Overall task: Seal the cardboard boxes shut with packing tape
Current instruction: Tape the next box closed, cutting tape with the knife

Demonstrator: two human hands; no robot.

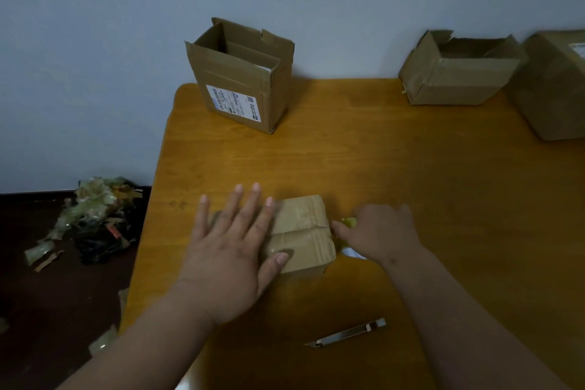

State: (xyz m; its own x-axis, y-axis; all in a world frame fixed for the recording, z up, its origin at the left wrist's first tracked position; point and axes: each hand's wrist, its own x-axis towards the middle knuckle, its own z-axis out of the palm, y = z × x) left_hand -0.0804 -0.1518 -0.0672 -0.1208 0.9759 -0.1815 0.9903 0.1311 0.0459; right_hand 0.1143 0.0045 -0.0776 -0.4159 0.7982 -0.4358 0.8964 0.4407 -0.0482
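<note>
Head view: left hand (234,250) flat, fingers spread on small box (304,231); right hand (380,236) fingers clamp tape roll (349,222)

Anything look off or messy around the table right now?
Yes: a heap of crumpled tape scraps litters the floor left of the table, and a knife lies loose near the front edge between the arms.

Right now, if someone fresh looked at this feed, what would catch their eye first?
Probably the two hands near the table's front: the left hand lies flat with spread fingers on a small closed box, while the right hand curls round something yellowish at the box's right side. Next, the open box with a shipping label at the far left of the table, and the utility knife lying nearest the camera.
</note>
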